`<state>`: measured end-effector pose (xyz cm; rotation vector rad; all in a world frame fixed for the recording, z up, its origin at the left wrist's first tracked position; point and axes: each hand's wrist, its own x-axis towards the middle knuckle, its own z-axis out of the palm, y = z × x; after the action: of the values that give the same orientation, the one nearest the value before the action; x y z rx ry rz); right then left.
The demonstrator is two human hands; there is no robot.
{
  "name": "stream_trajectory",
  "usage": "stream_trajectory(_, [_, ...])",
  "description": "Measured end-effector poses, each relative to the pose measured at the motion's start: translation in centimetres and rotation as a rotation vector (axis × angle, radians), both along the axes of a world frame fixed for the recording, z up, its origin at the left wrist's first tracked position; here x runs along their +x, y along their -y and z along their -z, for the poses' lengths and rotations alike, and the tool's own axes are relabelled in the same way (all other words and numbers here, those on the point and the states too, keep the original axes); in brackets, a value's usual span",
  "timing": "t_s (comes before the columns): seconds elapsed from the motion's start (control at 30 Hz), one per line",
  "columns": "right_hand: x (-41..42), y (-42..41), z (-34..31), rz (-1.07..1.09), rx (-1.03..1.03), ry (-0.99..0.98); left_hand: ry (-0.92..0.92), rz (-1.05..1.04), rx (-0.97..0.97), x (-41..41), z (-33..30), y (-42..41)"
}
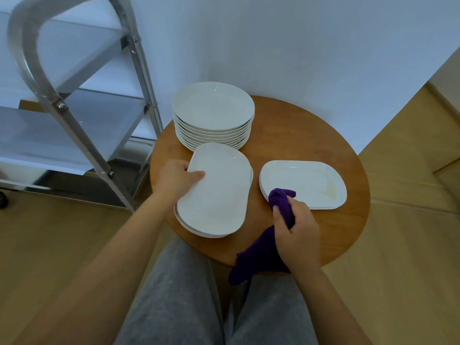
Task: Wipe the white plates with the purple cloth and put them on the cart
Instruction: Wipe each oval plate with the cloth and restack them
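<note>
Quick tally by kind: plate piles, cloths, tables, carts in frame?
Plate piles: 3: round stack, oblong pile held by left hand, oblong pile at right
Purple cloth: 1, in right hand
Round wooden table: 1
Metal cart: 1
Total: 6

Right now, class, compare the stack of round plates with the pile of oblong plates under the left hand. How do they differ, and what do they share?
The stack of round plates is circular; the pile of oblong plates has rounded-rectangle outlines. The round stack is taller, with many more plates. Nothing touches the round stack, while the left hand grips the oblong pile's top plate. Both are plain white and rest on the round wooden table.
</note>
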<state>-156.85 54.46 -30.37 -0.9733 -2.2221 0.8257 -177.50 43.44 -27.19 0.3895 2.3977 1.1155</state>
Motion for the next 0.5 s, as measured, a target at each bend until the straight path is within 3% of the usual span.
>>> stream_trajectory(0.1, [-0.2, -0.1, 0.2, -0.004, 0.0, -0.008, -0.138, 0.013, -0.046, -0.1, 1.1, -0.1])
stream_trajectory(0.33, [-0.5, 0.0, 0.4, -0.022, -0.023, -0.007, -0.206, 0.048, -0.028, -1.1, 2.9, -0.5])
stream_trajectory(0.5, [-0.6, -0.2, 0.3, -0.024, -0.046, -0.011, -0.332, 0.18, -0.237, -1.9, 3.3, -0.4])
